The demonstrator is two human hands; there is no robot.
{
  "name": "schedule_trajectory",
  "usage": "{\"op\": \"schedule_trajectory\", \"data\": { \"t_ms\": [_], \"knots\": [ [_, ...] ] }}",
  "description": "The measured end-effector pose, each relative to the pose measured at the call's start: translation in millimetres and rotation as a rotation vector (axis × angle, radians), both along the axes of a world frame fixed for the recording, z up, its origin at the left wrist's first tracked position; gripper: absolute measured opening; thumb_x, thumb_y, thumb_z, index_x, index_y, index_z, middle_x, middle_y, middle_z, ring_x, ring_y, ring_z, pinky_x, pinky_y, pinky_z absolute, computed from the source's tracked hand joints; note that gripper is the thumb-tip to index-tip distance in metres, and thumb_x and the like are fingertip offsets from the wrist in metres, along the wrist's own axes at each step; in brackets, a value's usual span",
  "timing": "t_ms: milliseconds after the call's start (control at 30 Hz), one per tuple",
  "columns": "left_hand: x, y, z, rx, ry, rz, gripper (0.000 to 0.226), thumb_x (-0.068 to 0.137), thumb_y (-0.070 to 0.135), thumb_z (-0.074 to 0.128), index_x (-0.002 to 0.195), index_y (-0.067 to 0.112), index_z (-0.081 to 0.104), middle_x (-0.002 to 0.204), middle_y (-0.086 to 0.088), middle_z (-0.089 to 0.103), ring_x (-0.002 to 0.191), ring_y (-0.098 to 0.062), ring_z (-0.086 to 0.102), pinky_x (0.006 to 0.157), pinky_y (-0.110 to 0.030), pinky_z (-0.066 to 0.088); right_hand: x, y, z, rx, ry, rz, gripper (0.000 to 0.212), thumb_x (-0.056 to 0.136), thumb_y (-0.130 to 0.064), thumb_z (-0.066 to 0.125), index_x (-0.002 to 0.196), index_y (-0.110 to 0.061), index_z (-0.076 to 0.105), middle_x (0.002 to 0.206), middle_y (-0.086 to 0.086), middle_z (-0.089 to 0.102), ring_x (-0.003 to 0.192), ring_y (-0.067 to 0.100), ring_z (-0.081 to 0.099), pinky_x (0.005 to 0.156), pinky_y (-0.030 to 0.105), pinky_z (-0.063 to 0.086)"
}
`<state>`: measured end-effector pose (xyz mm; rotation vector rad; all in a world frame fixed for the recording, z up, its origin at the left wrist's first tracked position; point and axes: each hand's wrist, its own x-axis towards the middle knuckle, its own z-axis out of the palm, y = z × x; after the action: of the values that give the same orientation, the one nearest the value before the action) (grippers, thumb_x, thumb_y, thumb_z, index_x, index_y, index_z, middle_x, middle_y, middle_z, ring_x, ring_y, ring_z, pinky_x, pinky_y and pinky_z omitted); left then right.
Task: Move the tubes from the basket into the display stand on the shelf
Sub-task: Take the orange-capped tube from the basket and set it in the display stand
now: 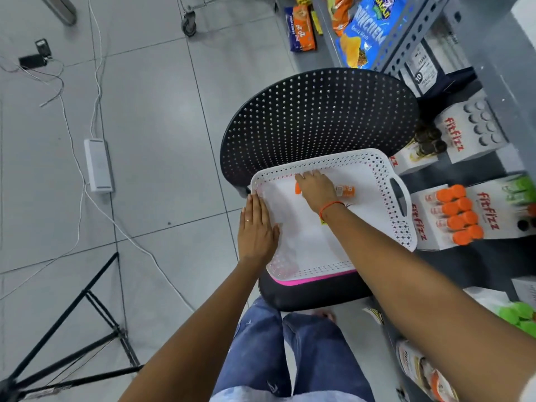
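Note:
A white perforated basket (385, 181) sits on the seat of a black chair. My right hand (314, 188) lies palm down inside it and closes over a tube (345, 190). An orange cap shows at the hand's left and a labelled end at its right; I cannot tell whether this is one tube or two. My left hand (256, 227) rests flat, fingers together, against the basket's left rim. On the shelf to the right, a white "fitfizz" display stand (490, 213) holds several orange-capped tubes (456, 216).
The black perforated chair back (313, 117) rises behind the basket. Further back on the shelf is another fitfizz stand (455, 132) with open holes. Snack packs (365, 30) fill the upper shelf. On the floor at left are cables, a white box (98, 165) and a tripod (87, 329).

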<state>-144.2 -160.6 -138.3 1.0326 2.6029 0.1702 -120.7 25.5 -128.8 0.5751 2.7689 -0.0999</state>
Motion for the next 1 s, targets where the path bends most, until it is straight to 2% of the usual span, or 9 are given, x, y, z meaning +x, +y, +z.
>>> {"op": "schedule_trajectory", "data": {
  "t_ms": [100,267,400,533,600,733,800,933,1000],
  "knots": [
    [-9,-14,-13,-0.056,0.002,0.042,0.070,0.099,0.042,0.025,0.147,0.004,-0.009,0.158,-0.014,-0.010,0.145,-0.027,-0.009,0.118,-0.038,-0.003,-11,-21,-8,0.015,0.070,0.046,0.038,0.083,0.010,0.048,0.119,-0.003,0.054,0.114,0.023,0.061,0.106,0.041,0.054,0.079,0.045,0.051],
    [-26,-44,-32,-0.195,0.029,0.069,0.071,0.099,0.036,0.029,0.146,0.000,-0.009,0.157,-0.018,-0.009,0.145,-0.030,-0.008,0.119,-0.041,-0.002,-19,-39,10,-0.052,0.194,-0.127,0.029,0.079,0.012,0.050,0.102,-0.004,0.060,0.100,0.021,0.063,0.095,0.038,0.060,0.065,0.040,0.051],
    [-32,-54,-41,-0.234,0.025,0.123,0.071,0.098,0.031,0.033,0.146,-0.003,-0.006,0.157,-0.020,-0.008,0.145,-0.030,-0.008,0.118,-0.042,-0.003,-20,-27,41,-0.236,0.287,-0.222,0.014,0.081,-0.004,0.060,0.095,-0.004,0.061,0.097,0.022,0.066,0.089,0.040,0.062,0.069,0.041,0.053],
    [-20,-41,-45,-0.164,-0.025,0.054,0.072,0.098,0.035,0.034,0.146,-0.002,-0.005,0.157,-0.018,-0.008,0.145,-0.028,-0.008,0.118,-0.040,-0.004,7,-22,67,-0.378,0.367,-0.376,0.016,0.080,-0.011,0.063,0.094,-0.002,0.063,0.092,0.020,0.070,0.088,0.038,0.063,0.073,0.044,0.054],
    [-14,-31,-44,-0.110,-0.053,0.024,0.072,0.097,0.035,0.037,0.147,-0.001,0.000,0.157,-0.017,-0.002,0.146,-0.027,-0.002,0.119,-0.040,-0.001,22,-22,78,-0.427,0.400,-0.434,0.021,0.078,-0.009,0.063,0.098,-0.004,0.067,0.095,0.020,0.072,0.091,0.037,0.065,0.078,0.043,0.054],
    [-6,-17,-33,0.070,-0.013,-0.038,0.063,0.089,0.031,0.044,0.141,-0.003,0.033,0.147,-0.021,0.037,0.136,-0.032,0.035,0.112,-0.048,0.025,39,-23,98,-0.424,0.440,-0.443,0.034,0.076,-0.015,0.072,0.110,-0.011,0.067,0.109,0.019,0.071,0.103,0.036,0.064,0.088,0.041,0.049],
    [-5,-12,-24,0.139,0.015,-0.063,0.061,0.087,0.032,0.037,0.137,-0.004,0.038,0.142,-0.021,0.044,0.131,-0.032,0.043,0.108,-0.048,0.032,44,-20,114,-0.419,0.459,-0.452,0.037,0.076,-0.015,0.073,0.112,-0.011,0.065,0.109,0.019,0.071,0.103,0.036,0.064,0.089,0.042,0.049],
    [0,6,-3,0.253,0.036,-0.082,0.061,0.090,0.034,0.038,0.137,-0.004,0.038,0.141,-0.022,0.044,0.132,-0.033,0.042,0.110,-0.047,0.030,63,-6,157,-0.381,0.448,-0.485,0.033,0.079,-0.017,0.072,0.108,-0.004,0.064,0.111,0.022,0.069,0.105,0.036,0.063,0.088,0.042,0.049],
    [6,16,5,0.247,-0.004,-0.106,0.065,0.092,0.040,0.034,0.140,-0.004,0.034,0.145,-0.021,0.039,0.135,-0.033,0.037,0.113,-0.046,0.023,82,7,178,-0.346,0.440,-0.542,0.029,0.080,-0.018,0.071,0.103,-0.003,0.063,0.104,0.022,0.067,0.094,0.034,0.064,0.077,0.030,0.049]
  ]
}}
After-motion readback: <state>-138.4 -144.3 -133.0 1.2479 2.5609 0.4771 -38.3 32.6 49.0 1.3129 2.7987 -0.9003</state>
